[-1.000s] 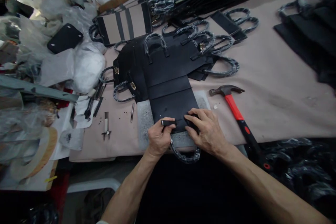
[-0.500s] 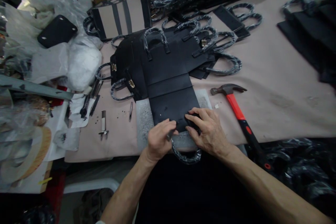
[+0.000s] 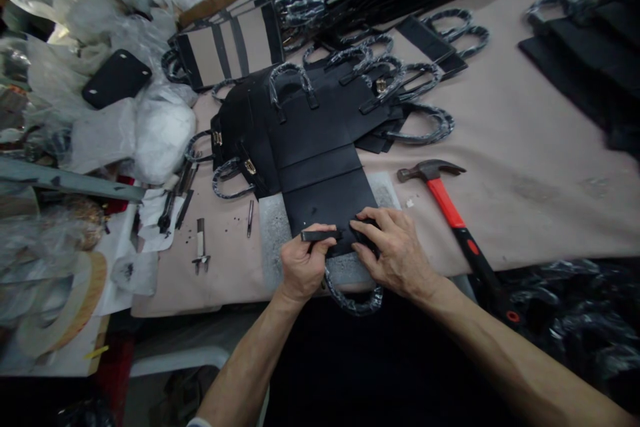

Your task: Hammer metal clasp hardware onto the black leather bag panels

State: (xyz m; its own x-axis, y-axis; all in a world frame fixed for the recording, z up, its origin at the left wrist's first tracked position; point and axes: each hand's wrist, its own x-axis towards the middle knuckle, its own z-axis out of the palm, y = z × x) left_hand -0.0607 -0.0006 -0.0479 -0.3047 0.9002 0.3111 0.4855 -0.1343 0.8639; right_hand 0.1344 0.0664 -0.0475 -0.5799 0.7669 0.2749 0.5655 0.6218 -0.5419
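Note:
A black bag panel (image 3: 325, 203) lies unfolded toward me, its near end on a grey speckled slab (image 3: 276, 240). My left hand (image 3: 304, 270) is closed around a short dark metal punch-like tool (image 3: 317, 235), held nearly level with its tip at the panel's near end. My right hand (image 3: 395, 243) bears on the panel's near right edge, fingers curled on dark material there; what lies under them is partly hidden. A plastic-wrapped handle (image 3: 357, 307) loops down from the panel over the table edge.
A claw hammer (image 3: 447, 203) with a red and black grip lies to the right. Left of the slab are a slim metal punch (image 3: 250, 219) and another metal tool (image 3: 201, 243). More black bags (image 3: 320, 107) spread behind; plastic bags (image 3: 165, 140) crowd the left.
The tool in my left hand has swung from pointing down toward me to lying nearly level across the panel. My right hand stays in place on the panel.

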